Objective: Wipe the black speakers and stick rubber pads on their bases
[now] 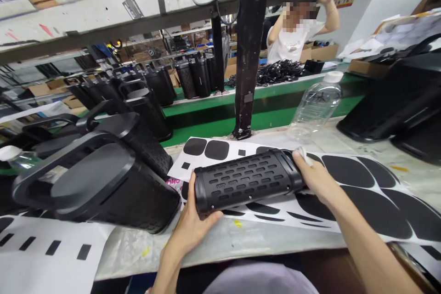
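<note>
Centre of the frame, low on the table (241, 239): black perforated speaker housing (246, 183) lies tilted across a white sheet of black adhesive pads (347, 179). My left hand (193, 229) cups its lower left end, thumb on the end cap, grip closed on it. My right hand (315, 177) clasps the upper right end, a small white cloth (303, 154) under the fingers. Left of it, larger black speaker bodies (103, 183) lie on their sides. Clear plastic bottle (317, 105) stands behind, upper right.
</note>
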{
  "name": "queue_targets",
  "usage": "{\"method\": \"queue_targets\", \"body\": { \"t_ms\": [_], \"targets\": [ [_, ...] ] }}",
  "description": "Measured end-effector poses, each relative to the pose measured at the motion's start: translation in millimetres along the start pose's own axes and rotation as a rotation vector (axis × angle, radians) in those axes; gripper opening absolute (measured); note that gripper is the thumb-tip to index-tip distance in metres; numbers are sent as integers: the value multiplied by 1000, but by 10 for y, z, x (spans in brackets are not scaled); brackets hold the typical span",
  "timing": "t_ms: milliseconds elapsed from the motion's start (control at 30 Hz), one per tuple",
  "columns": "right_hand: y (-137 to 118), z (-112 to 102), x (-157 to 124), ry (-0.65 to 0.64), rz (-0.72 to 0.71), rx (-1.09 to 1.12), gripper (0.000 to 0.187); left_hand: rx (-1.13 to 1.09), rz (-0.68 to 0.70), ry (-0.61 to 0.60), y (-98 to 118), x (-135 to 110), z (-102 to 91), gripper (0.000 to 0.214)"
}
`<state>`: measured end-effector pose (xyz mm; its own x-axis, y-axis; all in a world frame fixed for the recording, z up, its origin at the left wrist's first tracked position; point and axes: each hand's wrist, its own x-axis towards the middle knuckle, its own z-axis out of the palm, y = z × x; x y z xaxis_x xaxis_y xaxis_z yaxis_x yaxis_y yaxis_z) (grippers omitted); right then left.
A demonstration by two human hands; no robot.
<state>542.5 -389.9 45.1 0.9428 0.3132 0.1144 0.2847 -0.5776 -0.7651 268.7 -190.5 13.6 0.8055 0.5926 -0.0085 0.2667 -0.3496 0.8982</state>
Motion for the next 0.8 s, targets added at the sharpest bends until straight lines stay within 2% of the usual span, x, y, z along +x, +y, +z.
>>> {"method": "queue_targets", "body": {
  "t_ms": [100, 200, 300, 400, 500, 567, 600, 700, 800],
  "targets": [
    [-68, 147, -45, 56, 40, 85, 52, -165, 102, 78, -92, -53, -2, 100],
    [-125, 173, -64, 132, 34, 148, 53, -221, 98, 90, -152, -92, -38, 91],
    [-155, 91, -33, 130, 32, 142, 49, -110, 91, 58, -124, -110, -74, 100],
    [-160, -80, -6, 144, 88, 108, 44, 114, 201, 137, -65, -111, -76, 110],
    [-160, -178, -69, 220, 113, 106, 47, 237, 310, 122, -48, -110, -44, 116],
    [-177, -100, -185, 227, -39, 72, 44, 179, 263, 76, -71, -114, -8, 122],
    [-198, -12, -266, 212, -169, 42, 41, 117, 213, 56, -91, -117, 15, 128],
    [-350, 371, -603, 167, -688, -88, 34, -55, 87, 33, -172, -122, 100, 140],
    [-636, 742, -1026, 114, -1033, -192, 32, -59, 87, 82, -254, -129, 170, 133]
  ]
}}
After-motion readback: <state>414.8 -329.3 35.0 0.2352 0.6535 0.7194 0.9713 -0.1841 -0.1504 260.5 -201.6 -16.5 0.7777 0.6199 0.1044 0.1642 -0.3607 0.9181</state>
